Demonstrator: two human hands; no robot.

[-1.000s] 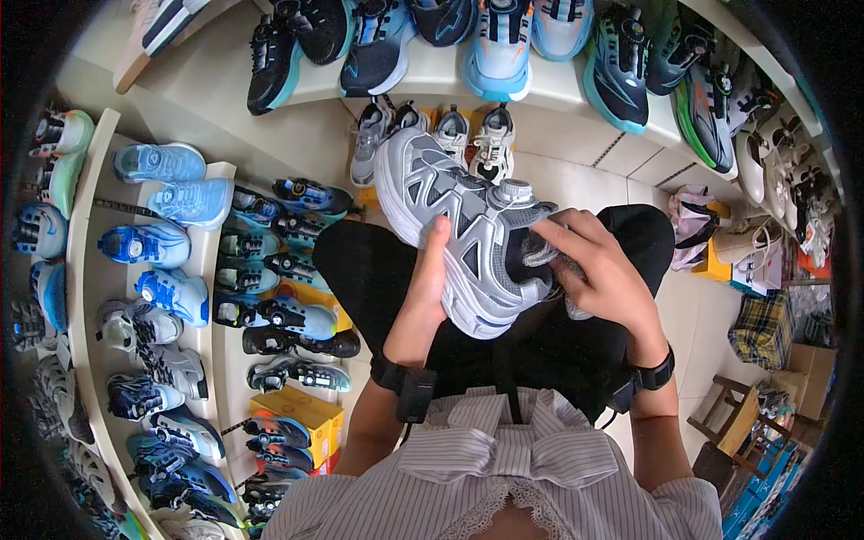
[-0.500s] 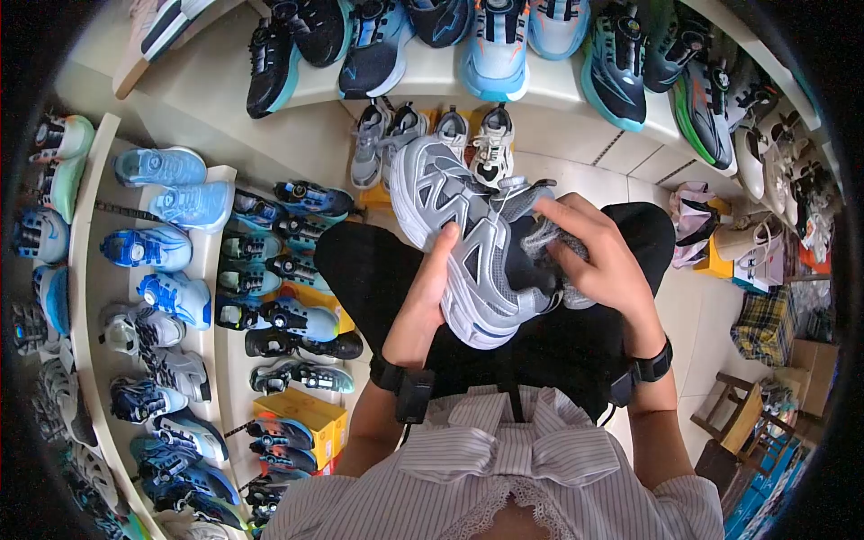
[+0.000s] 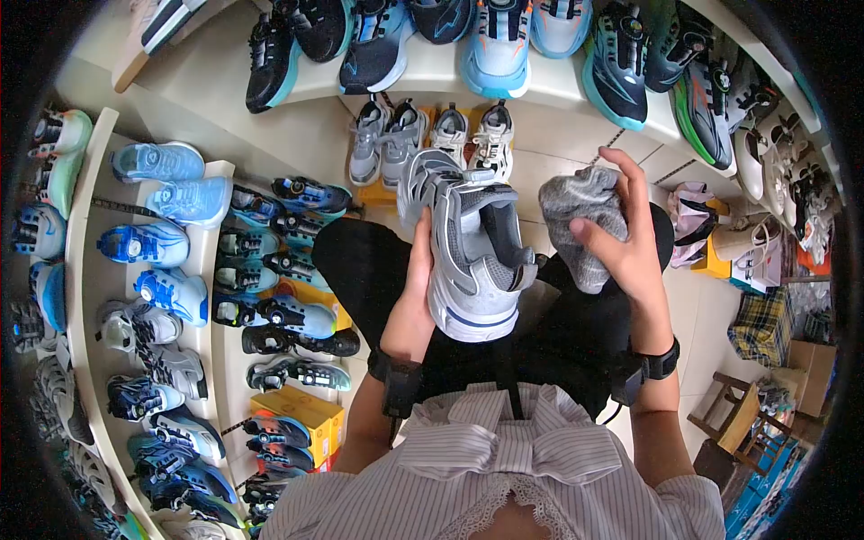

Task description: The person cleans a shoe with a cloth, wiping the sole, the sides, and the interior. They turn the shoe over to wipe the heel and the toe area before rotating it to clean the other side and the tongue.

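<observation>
Wad (image 3: 580, 229) pulled from shoe (image 3: 472, 301), gap between

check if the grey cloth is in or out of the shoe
Out: the grey cloth is in the right hand, with a visible gap between it and the shoe.

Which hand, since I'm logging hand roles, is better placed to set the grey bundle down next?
Probably the right hand: it holds the grey bundle, clear of the silver shoe, while the left hand is occupied supporting that shoe's side.
</observation>
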